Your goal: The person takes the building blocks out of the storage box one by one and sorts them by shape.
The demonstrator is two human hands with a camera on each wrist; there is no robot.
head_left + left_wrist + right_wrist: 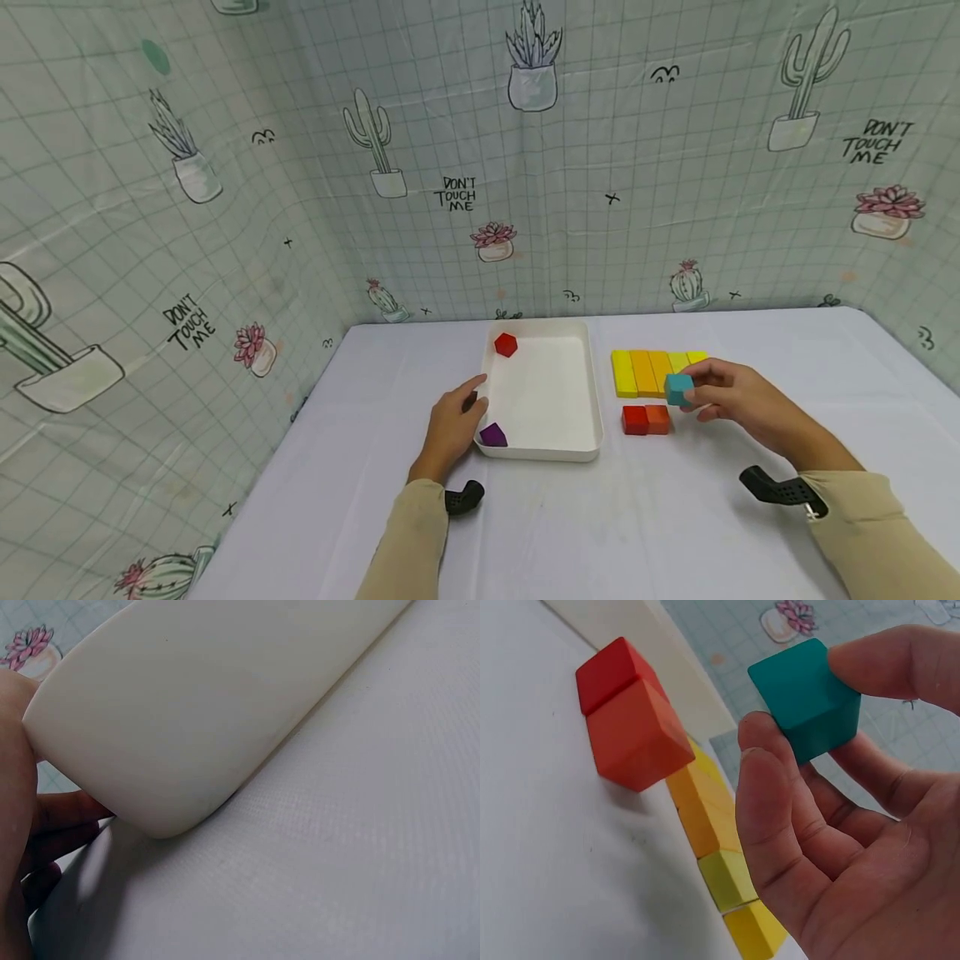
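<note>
My right hand [731, 392] pinches a teal cube [806, 694] between thumb and fingertips. It holds the cube up over the front right of a row of yellow and orange-yellow blocks [641, 373]. A red cube [634, 421] and an orange-red cube [637, 735] touch side by side in front of that row. My left hand [450, 421] holds the left wall of a white tray [595, 400], thumb at the rim and fingers along the outside. Inside the tray, a red block [506, 345] lies at the far left and a purple block [493, 435] at the near left.
A white cloth covers the table [570, 533]. Behind it and to the left hangs a gridded curtain [585, 150] printed with cacti. Black straps [780, 487] sit on both wrists.
</note>
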